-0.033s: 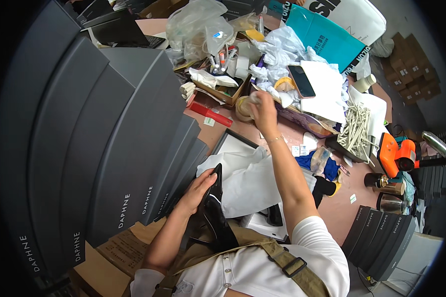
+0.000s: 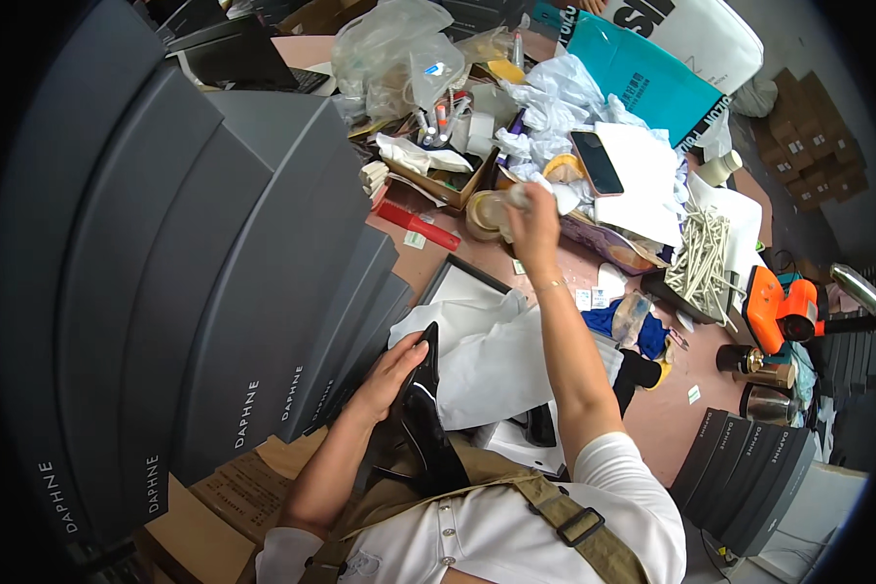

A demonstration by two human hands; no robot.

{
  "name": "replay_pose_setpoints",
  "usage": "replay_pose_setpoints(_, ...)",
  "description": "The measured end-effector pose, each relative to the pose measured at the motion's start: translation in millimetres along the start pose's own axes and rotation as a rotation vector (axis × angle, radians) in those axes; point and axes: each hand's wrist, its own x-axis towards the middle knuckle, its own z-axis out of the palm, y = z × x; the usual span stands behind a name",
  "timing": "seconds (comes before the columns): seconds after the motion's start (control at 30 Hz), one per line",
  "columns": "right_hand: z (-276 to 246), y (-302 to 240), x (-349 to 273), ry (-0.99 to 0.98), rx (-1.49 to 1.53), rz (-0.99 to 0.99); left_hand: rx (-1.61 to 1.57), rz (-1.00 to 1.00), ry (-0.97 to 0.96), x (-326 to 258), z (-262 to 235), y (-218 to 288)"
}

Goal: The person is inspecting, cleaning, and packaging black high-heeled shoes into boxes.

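By grey boxes (image 2: 273,234) and pink tabletop (image 2: 660,423), left hand (image 2: 387,382) grips shoe (image 2: 420,414), right hand (image 2: 537,232) wad (image 2: 519,197).

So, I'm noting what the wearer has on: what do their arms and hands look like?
The left hand and right hand are gloveless, with bare forearms below short white sleeves. A thin, pale bracelet sits at the right wrist.

Boxes (image 2: 273,214) stand left of the shoe (image 2: 420,417), a phone (image 2: 597,163) on paper (image 2: 644,190) beyond it.
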Motion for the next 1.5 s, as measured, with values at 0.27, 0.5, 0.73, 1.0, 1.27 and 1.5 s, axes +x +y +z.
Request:
replay_pose_setpoints(0.27, -45.1, -0.3, -21.4, 0.431, 0.512, 0.573, 0.012, -0.019, -0.004, 0.5, 9.4, 0.7)
replay_pose_setpoints(0.5, 21.8, -12.4, -16.8, -0.233, -0.049, 0.027, 0.119, 0.028, -0.004, -17.9, 13.2, 10.7)
replay_pose_setpoints(0.73, -10.2, -12.8, 13.4, -0.251, -0.045, 0.099, 0.106, 0.092, -0.051, -31.5, 24.5, 16.3)
replay_pose_setpoints(1.0, -206.6, -181.4, -69.5, -0.895, 0.501, 0.315, 0.081, 0.057, -0.174, -25.3, 64.1, 8.0)
replay_pose_setpoints(1.27, -228.9, -217.2, -145.2, -0.317, 0.118, 0.111, 0.221, 0.017, -0.412, -11.6, 137.3, -5.1)
replay_pose_setpoints(1.5, -270.1, -234.3, -181.7, -0.455, 0.091, 0.133, 0.218, -0.035, -0.443, -17.6, 161.4, -17.6)
